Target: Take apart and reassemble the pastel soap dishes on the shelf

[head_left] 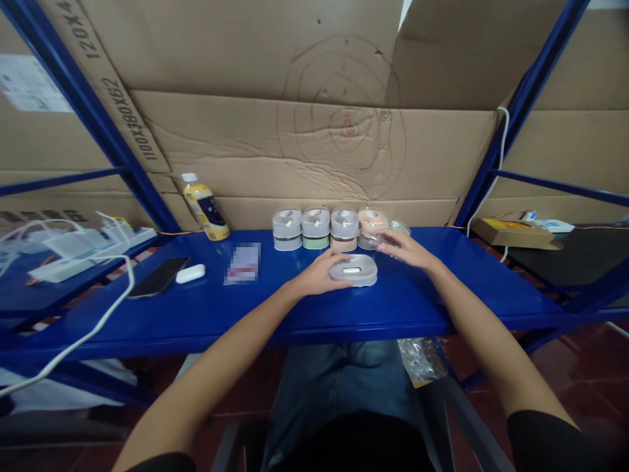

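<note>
On the blue shelf in front of me is a small grey oval container [361, 278] with a pale bar across its top. My left hand [319, 273] is closed around its left side, thumb at the near edge and fingers behind. My right hand [409, 250] is beyond it to the right, its fingers around what looks like a clear plastic piece, hard to make out. Behind stand similar containers in stacks of two: a grey pair [287, 229], a grey-on-green stack [316, 228], a grey-on-peach stack [344, 229] and a peach-on-grey stack [369, 223]. A green one [399, 227] is partly hidden by my right hand.
Left on the shelf are a yellow drink bottle [206, 208], a blurred-out packet [242, 263], a white earbud case [190, 273] and a dark phone [160, 276]. A white cable [115, 303] hangs over the left side. Cardboard [221, 131] backs the shelf; blue posts [521, 92] frame it.
</note>
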Motion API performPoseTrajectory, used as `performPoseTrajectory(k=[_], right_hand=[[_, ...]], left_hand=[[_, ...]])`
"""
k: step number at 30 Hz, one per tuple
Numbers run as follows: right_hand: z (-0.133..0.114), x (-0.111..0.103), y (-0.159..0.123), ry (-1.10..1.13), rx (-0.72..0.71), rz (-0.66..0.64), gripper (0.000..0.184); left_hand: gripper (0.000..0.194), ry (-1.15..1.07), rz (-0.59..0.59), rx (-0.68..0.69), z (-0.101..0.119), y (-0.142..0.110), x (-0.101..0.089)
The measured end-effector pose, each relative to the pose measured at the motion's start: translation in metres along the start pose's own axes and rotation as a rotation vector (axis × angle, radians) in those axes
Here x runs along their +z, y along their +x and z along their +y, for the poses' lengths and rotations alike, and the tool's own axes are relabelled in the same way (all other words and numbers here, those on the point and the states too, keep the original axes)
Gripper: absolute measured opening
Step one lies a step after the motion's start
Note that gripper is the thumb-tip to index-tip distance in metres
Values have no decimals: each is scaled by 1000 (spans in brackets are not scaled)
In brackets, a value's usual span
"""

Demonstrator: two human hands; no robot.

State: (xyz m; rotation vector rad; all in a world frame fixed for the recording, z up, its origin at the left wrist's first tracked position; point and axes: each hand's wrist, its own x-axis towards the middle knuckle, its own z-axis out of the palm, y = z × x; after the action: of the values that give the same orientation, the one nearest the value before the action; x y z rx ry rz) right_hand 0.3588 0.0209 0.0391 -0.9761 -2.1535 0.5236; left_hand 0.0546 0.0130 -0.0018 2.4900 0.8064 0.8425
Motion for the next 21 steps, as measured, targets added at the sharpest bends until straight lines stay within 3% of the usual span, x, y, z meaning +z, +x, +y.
performPoseTrajectory(k=[2,4,8,12,17,21], right_hand=[[8,-11,-2,-11,83,21,55],[14,-16,-3,-2,136,14,57],[16,-15,-3,17,193,11,58],[14,-18,-4,33,254,1,59],[20,-29,-5,-59,361,-177,55],[28,-32,-4,-90,396,-232,57]], left_hand=[[51,44,-24,-17,1,-2,0],[44,52,-25,-9,1,-2,1],[50,25,41,-14,-5,1,-7],[63,61,127,-123,-23,-1,-33],[63,168,120,-220,-49,-14,-67],[62,197,64,-277,-57,-18,-71]])
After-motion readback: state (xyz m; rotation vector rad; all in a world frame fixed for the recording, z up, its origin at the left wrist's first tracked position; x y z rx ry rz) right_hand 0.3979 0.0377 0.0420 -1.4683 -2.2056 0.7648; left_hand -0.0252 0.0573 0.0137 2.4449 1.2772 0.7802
